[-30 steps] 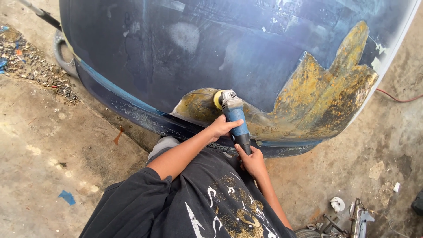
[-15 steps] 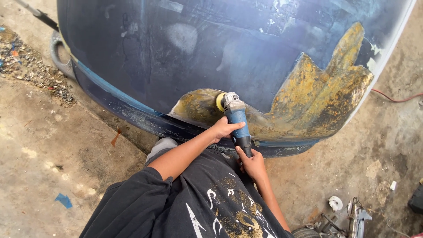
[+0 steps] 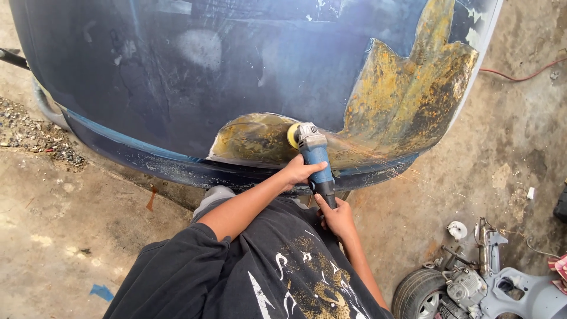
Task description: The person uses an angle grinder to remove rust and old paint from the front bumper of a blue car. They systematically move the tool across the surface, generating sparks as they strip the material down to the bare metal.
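Glossy dark-blue painted metal hood [image 3: 195,77], rough rusty bare patch [image 3: 401,100]; blue plastic angle grinder [image 3: 316,162]; matt, gritty concrete floor [image 3: 65,224].

My left hand [image 3: 302,171] curls in a grip ahead of me, forearm outstretched; my right hand [image 3: 335,217] clasps close behind it.

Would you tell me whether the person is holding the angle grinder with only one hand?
No, both hands are on the blue angle grinder: the left hand grips its body and the right hand holds its rear end.
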